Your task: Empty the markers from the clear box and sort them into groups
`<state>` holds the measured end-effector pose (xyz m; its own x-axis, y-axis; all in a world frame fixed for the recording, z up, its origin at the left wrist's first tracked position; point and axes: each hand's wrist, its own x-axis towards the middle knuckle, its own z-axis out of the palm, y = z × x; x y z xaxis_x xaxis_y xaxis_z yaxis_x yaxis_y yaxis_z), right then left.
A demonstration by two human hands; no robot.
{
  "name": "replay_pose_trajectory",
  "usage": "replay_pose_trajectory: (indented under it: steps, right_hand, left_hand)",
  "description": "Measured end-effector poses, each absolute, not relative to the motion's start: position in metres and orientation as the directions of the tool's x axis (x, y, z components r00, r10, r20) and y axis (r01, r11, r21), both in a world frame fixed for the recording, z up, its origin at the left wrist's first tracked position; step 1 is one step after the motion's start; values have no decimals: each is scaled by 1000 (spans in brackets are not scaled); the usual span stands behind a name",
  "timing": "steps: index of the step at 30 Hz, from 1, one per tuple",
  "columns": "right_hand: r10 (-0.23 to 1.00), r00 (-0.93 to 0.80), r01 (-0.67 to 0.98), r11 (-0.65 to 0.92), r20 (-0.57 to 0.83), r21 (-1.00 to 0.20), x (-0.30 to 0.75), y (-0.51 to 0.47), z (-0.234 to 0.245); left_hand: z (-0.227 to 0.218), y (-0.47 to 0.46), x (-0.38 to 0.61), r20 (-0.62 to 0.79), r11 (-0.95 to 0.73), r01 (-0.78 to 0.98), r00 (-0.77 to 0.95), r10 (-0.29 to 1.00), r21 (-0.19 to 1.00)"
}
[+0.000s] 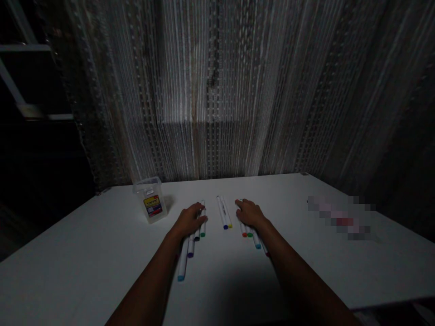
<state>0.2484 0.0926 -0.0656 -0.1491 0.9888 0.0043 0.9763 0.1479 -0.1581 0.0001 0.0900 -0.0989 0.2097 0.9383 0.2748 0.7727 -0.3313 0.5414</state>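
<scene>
On the white table, my left hand (190,221) lies over a slanting row of markers, thumb and fingers apart. Its fingertips touch a white marker with a green end (203,231). Partly beneath that hand and wrist are a dark-ended marker (197,236), a purple-ended marker (190,249) and a light-blue-ended marker (182,265). My right hand (250,213) rests, fingers extended, on another row: an orange-ended marker (244,231), a green-ended marker (249,232), a blue-ended marker (257,242) and a red-ended one. Between both hands lie a blue-ended marker (222,213) and a yellow-ended marker (227,215).
A clear plastic tub (150,200) with a yellow, red and dark label stands at the left on the white table (88,253). Something pinkish and blurred out (340,217) lies at the right. A striped curtain (210,90) hangs behind the table's back edge.
</scene>
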Motion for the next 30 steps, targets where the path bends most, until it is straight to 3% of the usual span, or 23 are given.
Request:
replay_pose_trajectory:
  steps: [12, 30]
  right_hand:
    - [991, -137, 977, 135, 0, -167, 248, 94, -66]
    - [978, -160, 965, 183, 132, -186, 249, 97, -65]
  left_hand:
    - [-100, 92, -3, 257, -315, 811, 210, 943, 493]
    - [-100, 94, -6, 321, -351, 787, 204, 925, 508]
